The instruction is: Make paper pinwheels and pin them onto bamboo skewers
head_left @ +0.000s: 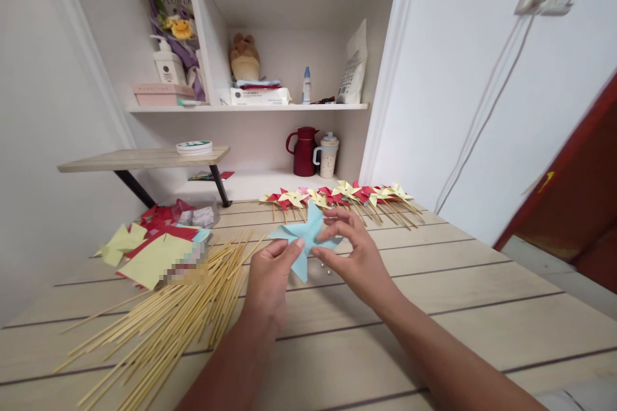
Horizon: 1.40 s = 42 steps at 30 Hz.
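Observation:
A light blue paper pinwheel (307,228) is held up just above the table, its blades spread. My left hand (270,276) pinches it, with the thumb pressed on the middle of the paper. On the other side, my right hand (354,247) has its curved fingers and thumb at the right-hand blade, which they partly hide. A few tiny white bits (329,268) lie on the table below my right hand. To the left of my left hand, many thin wooden sticks (193,308) are spread in a loose pile.
Finished red and yellow pinwheels on sticks (344,196) lie in a row at the table's back. Paper sheets (159,257) and a yellow paper pinwheel (120,243) lie left, near a small raised shelf (144,159). Behind stand a red jug (304,153) and a cup (328,157).

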Tool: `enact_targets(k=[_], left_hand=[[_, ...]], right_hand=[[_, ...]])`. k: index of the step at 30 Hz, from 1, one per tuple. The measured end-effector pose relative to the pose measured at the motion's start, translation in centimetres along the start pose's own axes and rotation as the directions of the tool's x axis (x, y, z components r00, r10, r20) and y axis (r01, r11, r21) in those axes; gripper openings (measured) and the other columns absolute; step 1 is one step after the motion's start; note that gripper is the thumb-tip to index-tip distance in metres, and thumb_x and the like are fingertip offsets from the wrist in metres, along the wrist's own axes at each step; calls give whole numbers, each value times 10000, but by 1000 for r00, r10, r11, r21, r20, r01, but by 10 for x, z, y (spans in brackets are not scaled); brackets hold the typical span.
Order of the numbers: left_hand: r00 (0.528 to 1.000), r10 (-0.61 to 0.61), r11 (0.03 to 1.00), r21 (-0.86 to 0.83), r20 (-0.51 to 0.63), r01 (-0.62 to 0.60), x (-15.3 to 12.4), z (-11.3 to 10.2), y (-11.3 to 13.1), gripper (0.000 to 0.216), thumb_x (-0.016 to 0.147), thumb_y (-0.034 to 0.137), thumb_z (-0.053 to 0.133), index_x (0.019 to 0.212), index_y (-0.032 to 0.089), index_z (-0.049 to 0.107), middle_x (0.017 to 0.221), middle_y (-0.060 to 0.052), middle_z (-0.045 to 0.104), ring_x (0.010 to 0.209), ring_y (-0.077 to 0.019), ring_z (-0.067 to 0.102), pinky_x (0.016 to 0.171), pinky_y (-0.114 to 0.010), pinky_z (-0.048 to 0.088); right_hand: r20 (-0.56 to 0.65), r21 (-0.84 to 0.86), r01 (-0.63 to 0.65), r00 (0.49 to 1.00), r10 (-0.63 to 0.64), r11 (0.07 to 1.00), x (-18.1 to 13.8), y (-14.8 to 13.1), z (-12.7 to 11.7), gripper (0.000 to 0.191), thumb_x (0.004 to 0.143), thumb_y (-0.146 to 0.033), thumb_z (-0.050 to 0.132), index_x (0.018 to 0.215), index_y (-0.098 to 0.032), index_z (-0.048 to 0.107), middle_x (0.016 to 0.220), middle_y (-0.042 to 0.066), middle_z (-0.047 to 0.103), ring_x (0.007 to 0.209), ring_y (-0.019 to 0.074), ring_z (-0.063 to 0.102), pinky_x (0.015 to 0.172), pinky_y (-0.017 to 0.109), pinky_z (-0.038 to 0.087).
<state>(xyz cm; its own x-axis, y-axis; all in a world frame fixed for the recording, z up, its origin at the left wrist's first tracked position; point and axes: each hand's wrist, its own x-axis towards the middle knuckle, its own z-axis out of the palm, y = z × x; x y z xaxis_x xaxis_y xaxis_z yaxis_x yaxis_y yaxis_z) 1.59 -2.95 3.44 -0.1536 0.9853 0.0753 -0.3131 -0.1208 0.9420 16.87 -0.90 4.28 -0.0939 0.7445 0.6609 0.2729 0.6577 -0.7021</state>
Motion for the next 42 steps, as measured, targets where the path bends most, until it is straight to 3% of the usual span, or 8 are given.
enact_targets(k=[5, 10, 13, 17, 23, 28, 33, 42], left_hand=[[996, 61, 991, 123, -66, -52, 3, -4, 0, 251, 679, 401, 793, 760, 168, 748, 780, -33, 683, 799, -165, 602, 766, -273, 456], [996, 70, 980, 187, -46, -60, 5, -6, -3, 268, 678, 424, 782, 753, 170, 746, 771, -37, 668, 781, -181, 603, 732, -287, 463], [994, 104, 969, 227, -30, -95, 4, -4, -4, 261, 674, 417, 780, 731, 165, 750, 784, -43, 676, 757, -172, 590, 707, -275, 459], [992, 124, 959, 258, -12, -116, 2, -2, -4, 254, 682, 412, 771, 734, 164, 759, 795, -45, 677, 750, -167, 578, 679, -260, 452], [993, 118, 962, 247, 24, -120, 2, -2, -4, 240, 707, 403, 763, 741, 166, 745, 818, -30, 653, 764, -151, 568, 689, -247, 440], [991, 127, 967, 216, 40, -132, -1, 0, -1, 228, 705, 382, 770, 708, 157, 735, 776, -12, 628, 745, -130, 547, 689, -230, 431], [997, 73, 974, 214, 19, -76, -2, 3, 0, 255, 674, 394, 794, 679, 152, 716, 667, 5, 611, 649, -111, 522, 617, -220, 401], [991, -62, 982, 184, 114, 41, -4, 1, 4, 306, 682, 405, 792, 839, 149, 729, 815, -65, 720, 778, -169, 639, 764, -275, 471]], right_hand=[[-35, 190, -176, 982, 186, 966, 5, 1, -6, 533, 769, -437, 745, 1255, -319, 563, 1345, 70, 551, 1242, 281, 515, 1044, 499, 402], [138, 334, -371, 929, 345, 867, 5, 3, -7, 683, 717, -482, 779, 1332, -311, 536, 1410, 84, 540, 1301, 307, 479, 1060, 506, 392], [197, 267, -384, 919, 340, 884, 4, -1, -5, 616, 685, -457, 803, 1253, -316, 610, 1354, 69, 582, 1258, 307, 512, 1046, 506, 399], [226, 174, -331, 930, 290, 927, 3, -3, -3, 278, 709, -395, 775, 948, -256, 746, 1308, 65, 578, 1179, 288, 558, 945, 423, 472], [168, 189, -325, 940, 296, 927, 3, 7, -1, 122, 716, -331, 747, 706, -214, 712, 1189, 55, 618, 1080, 254, 594, 822, 351, 496], [192, 187, -318, 940, 283, 929, 5, 3, -3, 92, 728, -311, 729, 726, -219, 725, 1086, 38, 673, 1035, 243, 615, 900, 372, 449], [222, 145, -384, 911, 349, 912, 5, 0, -4, 110, 741, -285, 679, 800, -209, 732, 843, 9, 693, 849, 214, 622, 798, 334, 450], [254, 150, -452, 877, 407, 879, 4, 0, -5, 122, 726, -286, 655, 759, -174, 692, 710, -5, 655, 675, 168, 572, 664, 290, 419]])
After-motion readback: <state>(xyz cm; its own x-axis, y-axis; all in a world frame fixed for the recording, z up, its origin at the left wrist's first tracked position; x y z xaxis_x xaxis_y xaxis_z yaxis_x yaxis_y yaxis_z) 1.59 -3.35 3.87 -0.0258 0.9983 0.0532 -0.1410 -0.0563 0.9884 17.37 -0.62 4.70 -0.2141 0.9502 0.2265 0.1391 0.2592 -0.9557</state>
